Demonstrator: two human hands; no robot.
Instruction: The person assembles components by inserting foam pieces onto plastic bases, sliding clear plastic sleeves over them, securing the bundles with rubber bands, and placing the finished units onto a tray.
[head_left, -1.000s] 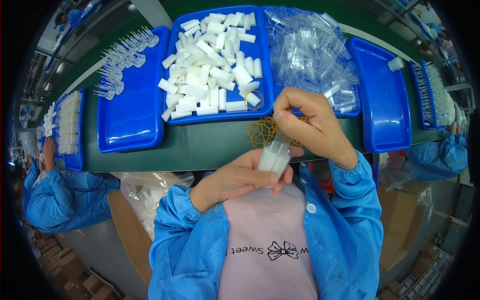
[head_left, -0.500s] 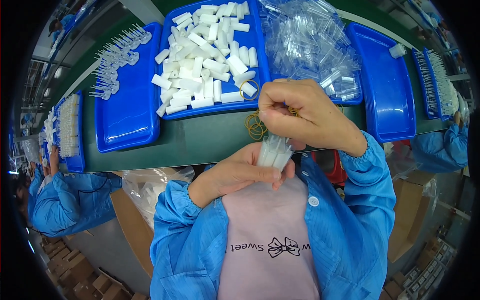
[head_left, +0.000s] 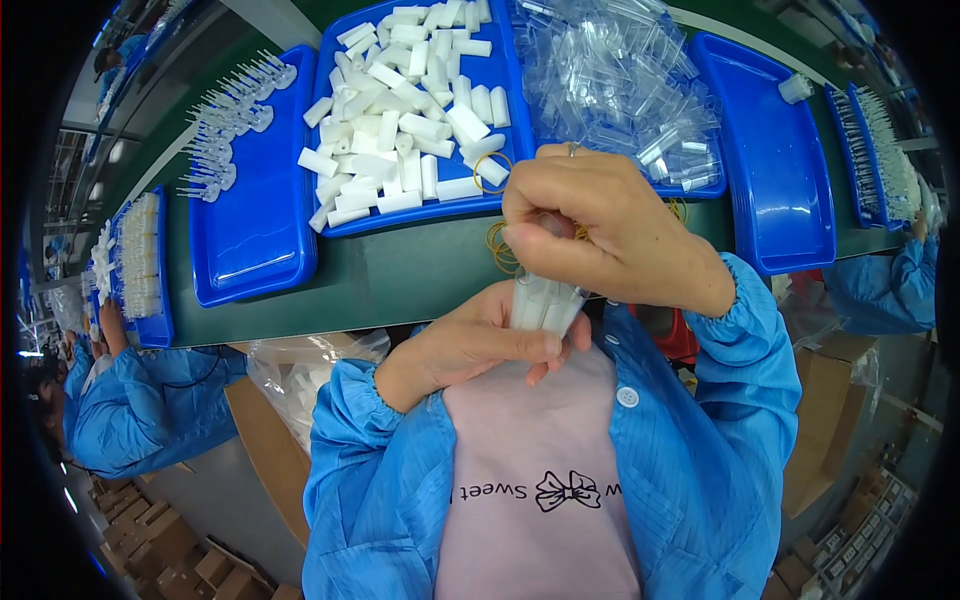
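White plastic tubes, a small bundle, stand upright in the left hand, which clenches them from below at the worktop's near edge. The right hand curls over their tops, fingers pinched; rubber bands lie just beside.

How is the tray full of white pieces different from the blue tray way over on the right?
The middle tray is heaped with short white pieces; the right tray holds only one small white piece near its far end. The middle tray lies nearer the left hand; the right tray lies past the right hand. Both are blue, on the green table.
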